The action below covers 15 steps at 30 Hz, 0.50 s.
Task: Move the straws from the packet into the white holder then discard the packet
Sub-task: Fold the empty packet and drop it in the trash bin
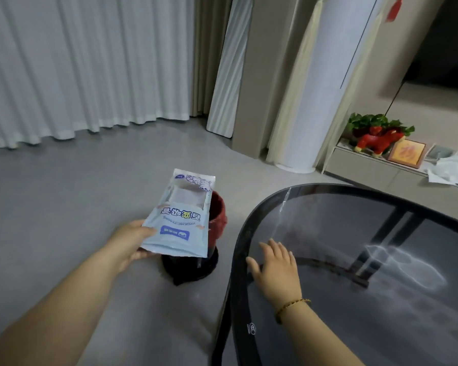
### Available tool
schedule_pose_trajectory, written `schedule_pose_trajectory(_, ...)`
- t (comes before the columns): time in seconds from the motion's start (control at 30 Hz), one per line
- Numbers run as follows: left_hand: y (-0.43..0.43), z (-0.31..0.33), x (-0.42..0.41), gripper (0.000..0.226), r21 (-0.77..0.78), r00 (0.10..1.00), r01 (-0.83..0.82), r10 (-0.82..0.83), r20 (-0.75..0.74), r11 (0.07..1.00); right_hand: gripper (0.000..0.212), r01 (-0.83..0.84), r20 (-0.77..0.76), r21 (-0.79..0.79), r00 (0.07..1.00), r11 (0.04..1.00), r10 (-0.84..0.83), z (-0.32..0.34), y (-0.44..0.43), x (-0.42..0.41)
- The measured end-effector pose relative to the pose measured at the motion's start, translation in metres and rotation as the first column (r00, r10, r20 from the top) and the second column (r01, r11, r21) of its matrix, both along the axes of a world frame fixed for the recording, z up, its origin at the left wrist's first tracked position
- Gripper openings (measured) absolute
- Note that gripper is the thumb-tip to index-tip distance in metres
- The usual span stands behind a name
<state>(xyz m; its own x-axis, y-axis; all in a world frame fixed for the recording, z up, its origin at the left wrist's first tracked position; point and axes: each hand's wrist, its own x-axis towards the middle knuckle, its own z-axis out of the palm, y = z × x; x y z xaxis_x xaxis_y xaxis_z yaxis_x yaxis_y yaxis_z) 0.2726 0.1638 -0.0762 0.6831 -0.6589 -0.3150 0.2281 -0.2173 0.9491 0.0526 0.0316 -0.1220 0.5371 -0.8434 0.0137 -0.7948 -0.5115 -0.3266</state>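
Note:
My left hand grips the lower corner of a pale blue straw packet with a clear window and upside-down print. It holds the packet out over a bin with a red liner and a black base on the floor. The packet covers much of the bin's mouth. No straws show through the window. My right hand rests flat, fingers spread, on the edge of a dark glass table. The white holder is out of view.
The oval glass table has a black rim and fills the lower right. Grey floor spreads to the left as far as white curtains. A tall white cylinder and a low cabinet with ornaments stand at the back right.

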Motion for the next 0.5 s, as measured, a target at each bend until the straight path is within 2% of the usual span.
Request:
schedule_pose_trajectory(0.27, -0.027, 0.024, 0.055, 0.022, 0.316, 0.979, -0.021, -0.045, 0.198, 0.949, 0.056, -0.039, -0.059, -0.015, 0.998, 0.999, 0.038, -0.004, -0.003, 0.004)
schedule_pose_trajectory(0.37, -0.045, 0.022, 0.059, 0.024, 0.315, 0.980, -0.041, -0.024, 0.200, 0.948, 0.056, -0.039, -0.055, -0.005, 0.998, 0.999, 0.038, -0.002, -0.002, 0.005)
schedule_pose_trajectory(0.5, -0.073, 0.003, 0.055, 0.020, 0.252, 0.996, -0.062, 0.046, 0.072, 0.966, 0.056, -0.036, -0.045, -0.008, 0.998, 0.999, 0.035, -0.003, -0.004, 0.006)
